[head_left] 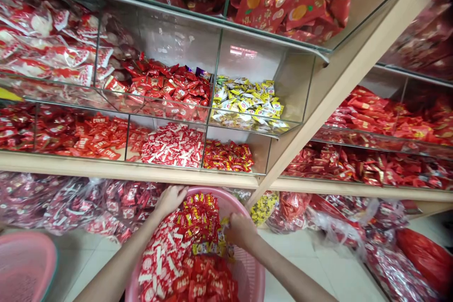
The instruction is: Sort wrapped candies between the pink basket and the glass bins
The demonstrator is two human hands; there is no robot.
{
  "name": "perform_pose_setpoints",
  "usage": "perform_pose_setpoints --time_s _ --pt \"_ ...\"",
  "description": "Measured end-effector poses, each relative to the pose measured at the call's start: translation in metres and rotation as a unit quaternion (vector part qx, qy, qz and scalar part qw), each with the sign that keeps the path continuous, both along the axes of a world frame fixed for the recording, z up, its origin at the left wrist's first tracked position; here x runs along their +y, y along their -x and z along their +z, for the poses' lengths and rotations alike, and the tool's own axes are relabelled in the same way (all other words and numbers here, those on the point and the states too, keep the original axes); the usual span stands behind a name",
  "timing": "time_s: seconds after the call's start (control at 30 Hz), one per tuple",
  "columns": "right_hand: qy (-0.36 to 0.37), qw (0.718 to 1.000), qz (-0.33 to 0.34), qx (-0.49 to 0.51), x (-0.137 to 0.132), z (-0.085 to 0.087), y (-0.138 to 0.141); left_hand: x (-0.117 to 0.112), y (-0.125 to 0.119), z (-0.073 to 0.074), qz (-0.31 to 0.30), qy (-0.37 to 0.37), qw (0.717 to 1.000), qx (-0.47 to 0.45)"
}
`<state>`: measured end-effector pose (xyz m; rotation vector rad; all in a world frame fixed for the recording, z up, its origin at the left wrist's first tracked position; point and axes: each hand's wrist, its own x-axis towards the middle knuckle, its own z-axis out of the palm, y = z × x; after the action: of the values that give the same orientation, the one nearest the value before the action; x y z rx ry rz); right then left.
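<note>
A pink plastic basket (255,264) stands below the shelf front, with wrapped candies inside. Red-and-white wrapped candies (159,255) fill its left side, red-and-yellow ones (201,212) the back, and plain red packets (208,278) the front. A few yellow-and-white candies (212,248) lie near the middle right. At the basket's back left rim, my left hand (172,199) is closed on the edge. My right hand (240,231) is curled closed inside the right part of the basket, beside the yellow-and-white candies; what its fingers hold is hidden.
Glass-fronted shelf bins hold red candies (170,82), yellow-and-white candies (247,99) and red-and-white candies (173,144). A wooden post (339,75) slants at right. Plastic bags of candy (116,203) lie under the shelf. Another pink basin (28,255) sits at left on the tiled floor.
</note>
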<state>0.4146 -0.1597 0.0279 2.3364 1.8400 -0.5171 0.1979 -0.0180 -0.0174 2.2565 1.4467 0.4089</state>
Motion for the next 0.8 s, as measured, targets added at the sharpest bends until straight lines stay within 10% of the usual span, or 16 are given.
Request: perform_pose_setpoints --time_s 0.3,0.8 --pt "0.017 1.0 -0.01 -0.018 0.01 -0.038 0.013 0.002 0.001 -0.004 -0.006 -0.01 1.0 -0.001" --pt "0.018 0.999 -0.024 0.019 -0.007 -0.033 0.007 -0.004 -0.003 0.008 0.008 0.012 1.0 0.008"
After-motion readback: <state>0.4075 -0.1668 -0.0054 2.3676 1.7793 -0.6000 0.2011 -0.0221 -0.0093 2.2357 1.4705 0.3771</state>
